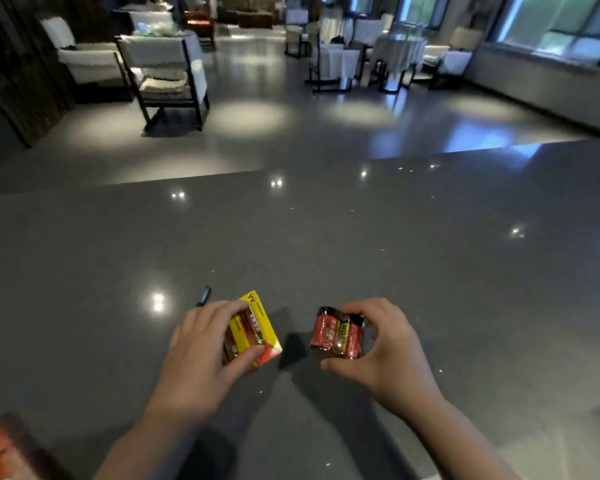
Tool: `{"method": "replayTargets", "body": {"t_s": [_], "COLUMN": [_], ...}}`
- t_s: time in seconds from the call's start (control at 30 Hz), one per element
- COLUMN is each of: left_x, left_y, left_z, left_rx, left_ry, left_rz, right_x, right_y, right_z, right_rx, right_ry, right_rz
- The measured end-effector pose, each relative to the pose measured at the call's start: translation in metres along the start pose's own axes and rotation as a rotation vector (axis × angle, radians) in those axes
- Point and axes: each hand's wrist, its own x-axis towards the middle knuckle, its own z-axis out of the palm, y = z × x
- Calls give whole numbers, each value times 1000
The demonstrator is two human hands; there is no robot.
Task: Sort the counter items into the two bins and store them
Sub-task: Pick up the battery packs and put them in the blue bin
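While both hands work low over the dark grey speckled desk (326, 237), the left hand (201, 344) grips a yellow AA battery card pack (257, 327) — fingers curled over it — and the right hand (381, 344) pinches a red shrink-wrapped pair of fat batteries (336, 336), the two packs near each other. A small black pen-like object (204, 295) lies just beyond the left fingers.

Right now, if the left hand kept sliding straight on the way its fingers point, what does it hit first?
The left hand grips the yellow AA battery pack, fingers pointing forward and right. Beyond the pack that line crosses bare grey counter; it looks free. The small dark object lies left of it, though depth is unclear.
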Motion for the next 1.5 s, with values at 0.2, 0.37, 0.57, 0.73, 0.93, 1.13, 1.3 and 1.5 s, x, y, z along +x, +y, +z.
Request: {"method": "replayTargets", "body": {"t_s": [0.2,0.37,0.57,0.73,0.93,1.13,1.3,1.5], "left_x": [35,40,34,38,75,139,190,211], "left_y": [157,298,456,556,656,763,862,957], "left_z": [87,170,265,322,409,498,552,620], "left_rx": [-127,-247,-344,-361,-376,-402,-420,-447], "left_ry": [-124,-206,-290,-371,-461,-513,-530,-570], "left_rz": [330,524,689,821,922,1031,1119,1161], "right_x": [-67,-138,-218,-272,-284,-268,-258,-266], "right_y": [87,167,245,299,383,474,533,605], "right_z": [-123,-236,-361,-440,-510,-595,-671,-746], "right_rx": [-121,-213,-302,-339,-362,-384,-400,-378], "right_ry": [215,365,537,642,730,819,910,1002], "right_rz": [155,274,395,534,648,715,763,792]}}
